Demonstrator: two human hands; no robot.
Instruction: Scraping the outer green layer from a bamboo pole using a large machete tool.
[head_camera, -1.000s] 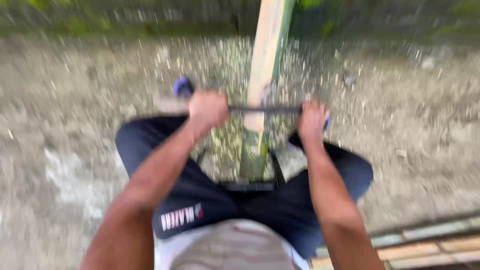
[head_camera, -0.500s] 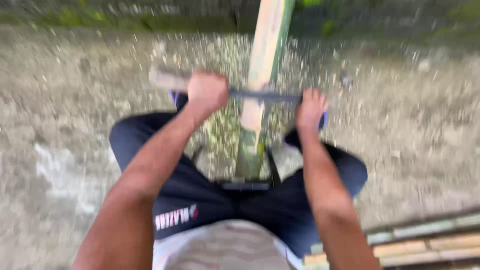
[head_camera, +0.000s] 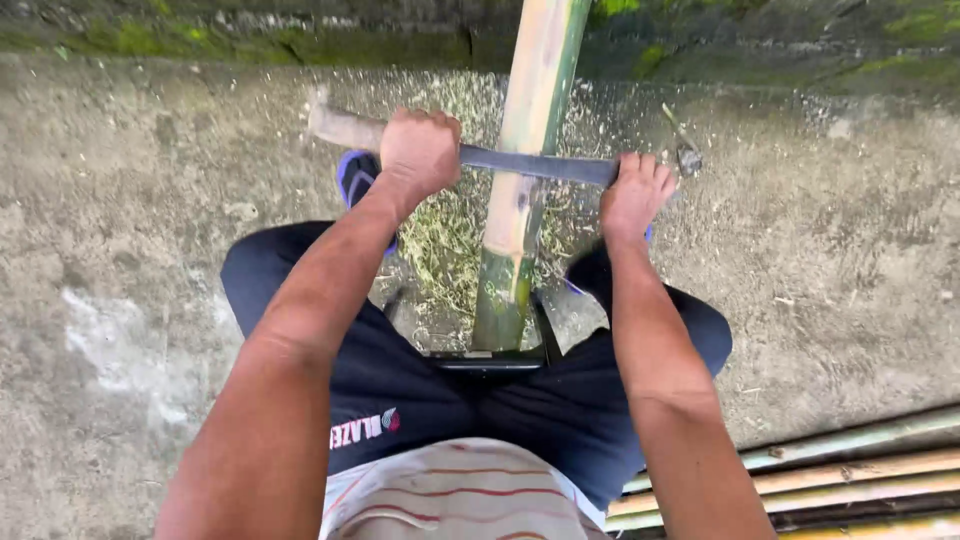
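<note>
Here, both hands, L (head_camera: 420, 150) & R (head_camera: 632, 195), tight on blade (head_camera: 530, 163) across bamboo (head_camera: 522, 170); blade tip hidden.

Pale shavings (head_camera: 450, 235) lie scattered over the rough concrete ground (head_camera: 150, 200). A mossy wall base (head_camera: 250, 40) runs along the top edge. Several bamboo poles (head_camera: 850, 475) lie stacked at the lower right.
</note>
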